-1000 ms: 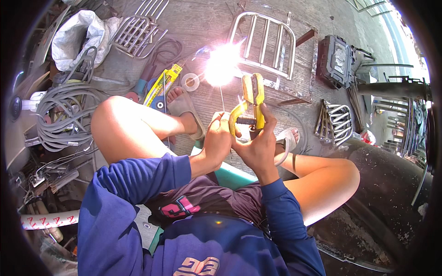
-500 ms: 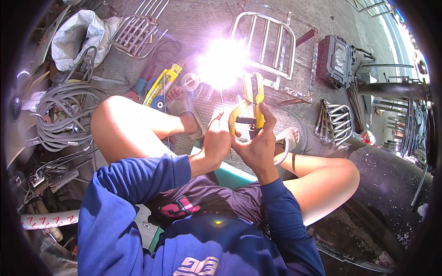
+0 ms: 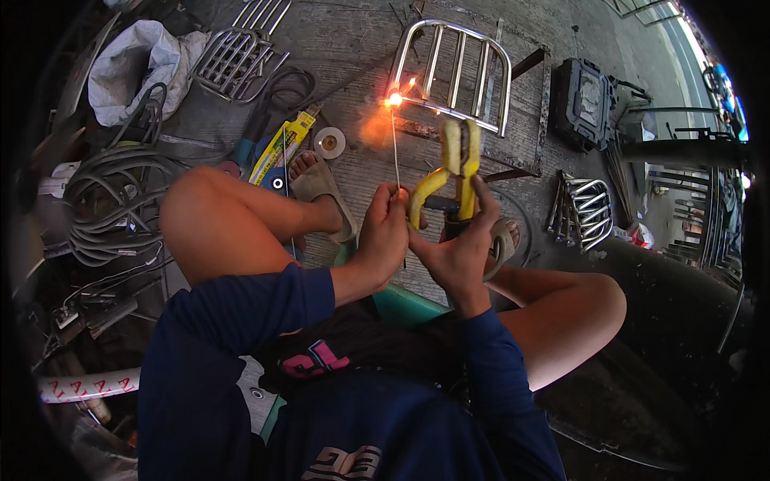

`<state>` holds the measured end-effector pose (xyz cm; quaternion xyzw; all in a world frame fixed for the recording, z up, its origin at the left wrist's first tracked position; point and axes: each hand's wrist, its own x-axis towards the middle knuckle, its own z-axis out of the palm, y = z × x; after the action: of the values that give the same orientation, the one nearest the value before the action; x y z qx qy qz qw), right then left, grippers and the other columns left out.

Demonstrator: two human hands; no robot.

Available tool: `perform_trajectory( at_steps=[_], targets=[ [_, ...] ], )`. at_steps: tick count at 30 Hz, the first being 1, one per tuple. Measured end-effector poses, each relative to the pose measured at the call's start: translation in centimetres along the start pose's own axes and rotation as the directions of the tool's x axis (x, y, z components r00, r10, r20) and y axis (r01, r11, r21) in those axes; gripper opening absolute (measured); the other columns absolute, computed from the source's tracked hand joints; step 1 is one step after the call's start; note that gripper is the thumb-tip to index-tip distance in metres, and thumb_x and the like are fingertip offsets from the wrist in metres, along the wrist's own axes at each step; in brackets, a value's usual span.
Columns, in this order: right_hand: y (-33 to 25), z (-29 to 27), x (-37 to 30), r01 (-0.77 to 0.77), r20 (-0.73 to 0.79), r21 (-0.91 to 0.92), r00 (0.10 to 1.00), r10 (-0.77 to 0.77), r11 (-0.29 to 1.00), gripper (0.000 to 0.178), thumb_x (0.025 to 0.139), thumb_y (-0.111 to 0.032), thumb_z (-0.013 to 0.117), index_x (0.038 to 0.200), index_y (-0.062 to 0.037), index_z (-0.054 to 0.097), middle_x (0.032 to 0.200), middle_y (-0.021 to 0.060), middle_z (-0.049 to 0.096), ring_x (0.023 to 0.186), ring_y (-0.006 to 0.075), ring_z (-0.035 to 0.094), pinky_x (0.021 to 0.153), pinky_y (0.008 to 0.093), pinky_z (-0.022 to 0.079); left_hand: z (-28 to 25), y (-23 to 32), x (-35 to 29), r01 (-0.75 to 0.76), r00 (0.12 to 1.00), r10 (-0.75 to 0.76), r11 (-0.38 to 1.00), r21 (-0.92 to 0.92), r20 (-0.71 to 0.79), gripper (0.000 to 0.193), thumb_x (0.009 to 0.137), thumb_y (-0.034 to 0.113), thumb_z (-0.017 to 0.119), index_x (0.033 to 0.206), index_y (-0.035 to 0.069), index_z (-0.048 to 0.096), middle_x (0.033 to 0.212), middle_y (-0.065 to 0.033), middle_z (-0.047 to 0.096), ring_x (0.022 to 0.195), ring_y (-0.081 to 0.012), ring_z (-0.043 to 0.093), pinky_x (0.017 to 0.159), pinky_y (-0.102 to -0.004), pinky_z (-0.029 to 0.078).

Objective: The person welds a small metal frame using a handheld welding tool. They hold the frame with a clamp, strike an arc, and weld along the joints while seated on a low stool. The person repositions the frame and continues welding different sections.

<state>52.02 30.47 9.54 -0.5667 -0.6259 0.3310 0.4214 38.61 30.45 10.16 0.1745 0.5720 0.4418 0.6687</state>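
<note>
My left hand (image 3: 382,234) is closed around a thin metal rod (image 3: 395,152). The rod runs away from me, and its far end meets a glowing orange spot (image 3: 394,99) at the near left corner of a shiny tubular metal frame (image 3: 455,109). Beside it, my right hand (image 3: 463,252) grips a yellow welding electrode holder (image 3: 460,171), whose jaws point away from me to the right of the rod. Whether anything sits in those jaws I cannot make out. The two hands are close together above my lap.
The frame rests on a rusty angle-iron support (image 3: 513,171). Near my foot lie a yellow packet (image 3: 282,148) and a round disc (image 3: 330,143). Coiled cable (image 3: 112,204) and a white sack (image 3: 132,72) are at left; a dark case (image 3: 583,104) and bent tubes (image 3: 589,210) at right.
The blinding white arc has shrunk to a small orange glow with smoke and sparks, and the scene is darker. The electrode holder has shifted slightly right, away from the rod.
</note>
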Motion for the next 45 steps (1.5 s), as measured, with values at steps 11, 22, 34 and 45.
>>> perform_trajectory(
  at_steps=[11, 22, 34, 45],
  targets=[
    [-3.8, -14.5, 3.9, 0.026, -0.317, -0.121, 0.946, -0.063, 0.992, 0.108, 0.079, -0.014, 0.098, 0.155, -0.0035, 0.023, 0.115, 0.0128, 0.059, 0.088, 0.0146, 0.062, 0.075, 0.0265, 0.055, 3.9, -1.3, 1.2, -0.209, 0.965, 0.129, 0.905, 0.371, 0.229, 0.032, 0.117, 0.031, 0.049, 0.129, 0.003, 0.058, 0.104, -0.0086, 0.079, 0.066, -0.0086, 0.052, 0.062, -0.0261, 0.046],
    [-0.8, -15.7, -1.1, -0.198, -0.259, 0.067, 0.943, 0.209, 0.978, 0.107, 0.078, -0.016, 0.1, 0.154, -0.0047, 0.026, 0.114, 0.0119, 0.059, 0.086, 0.0121, 0.061, 0.073, 0.0251, 0.056, 6.4, -2.1, 1.5, -0.032, 0.969, -0.053, 0.941, 0.338, 0.241, 0.039, 0.117, 0.032, 0.048, 0.141, 0.001, 0.053, 0.107, -0.0128, 0.076, 0.074, -0.0147, 0.067, 0.06, -0.0289, 0.055],
    [-2.3, -9.1, 0.9, 0.065, 0.038, -0.102, 0.997, -0.061, 0.993, 0.103, 0.076, -0.025, 0.101, 0.148, -0.004, 0.032, 0.098, 0.004, 0.06, 0.072, 0.0056, 0.056, 0.062, 0.0206, 0.048, 2.1, -1.9, 5.8, -0.083, 0.994, 0.058, 0.944, 0.319, 0.089, 0.031, 0.113, 0.015, 0.045, 0.141, 0.002, 0.05, 0.113, -0.0142, 0.074, 0.088, -0.0184, 0.07, 0.07, -0.0322, 0.058],
    [0.8, -3.1, 0.4, 0.066, 0.1, -0.059, 0.993, -0.059, 0.996, 0.112, 0.071, -0.03, 0.103, 0.15, -0.0032, 0.029, 0.102, 0.0098, 0.063, 0.074, 0.0088, 0.057, 0.063, 0.0246, 0.051, -1.1, -3.9, 9.2, -0.121, 0.992, 0.105, 0.92, 0.373, 0.062, 0.025, 0.112, 0.014, 0.051, 0.133, 0.001, 0.057, 0.104, -0.0115, 0.077, 0.08, -0.0163, 0.072, 0.068, -0.0322, 0.061]
  ],
)
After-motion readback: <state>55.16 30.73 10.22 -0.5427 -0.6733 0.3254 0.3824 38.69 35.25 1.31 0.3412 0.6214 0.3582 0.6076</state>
